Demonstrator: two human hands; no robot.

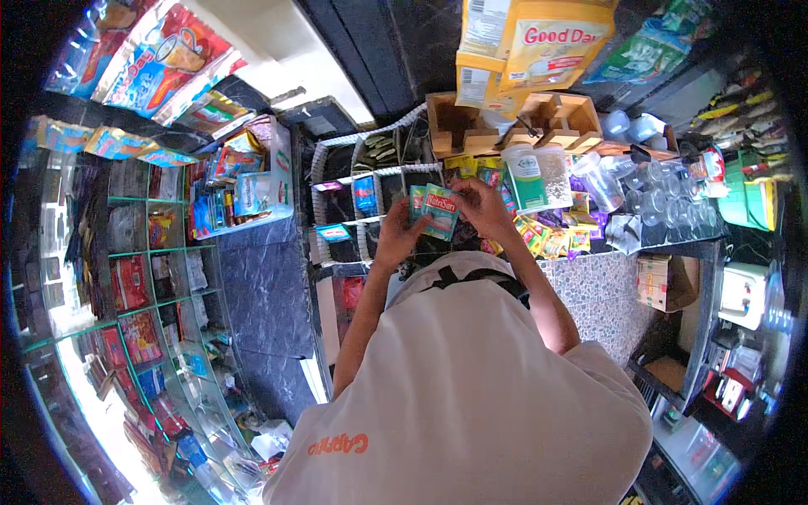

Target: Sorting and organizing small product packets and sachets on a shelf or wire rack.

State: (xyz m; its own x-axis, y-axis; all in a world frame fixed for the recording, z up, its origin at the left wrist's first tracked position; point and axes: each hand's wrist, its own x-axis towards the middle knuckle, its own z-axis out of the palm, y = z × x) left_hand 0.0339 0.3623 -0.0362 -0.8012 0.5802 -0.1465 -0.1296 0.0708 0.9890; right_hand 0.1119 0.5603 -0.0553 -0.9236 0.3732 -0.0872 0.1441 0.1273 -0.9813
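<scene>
My left hand (399, 235) grips a few green NutriSari drink sachets (440, 212) by their left side. My right hand (480, 205) touches the upper right corner of the same sachets, its fingers bent over the edge. Both hands are above the counter, in front of a white-edged divided organizer (379, 218). One compartment holds a blue packet (365, 196), another a light-blue packet (332, 232), and a back one a stack of dark green packets (379, 151). More colourful sachets (555, 237) lie in a heap right of my right hand.
Two plastic tubs, one with a green label (525, 180), stand at the right beside many clear cups (669, 202). Behind is a wooden compartment box (584, 123). Yellow Good Day packs (536, 50) hang overhead. At left are a plastic bin of sachets (278, 189) and glass shelving (151, 252).
</scene>
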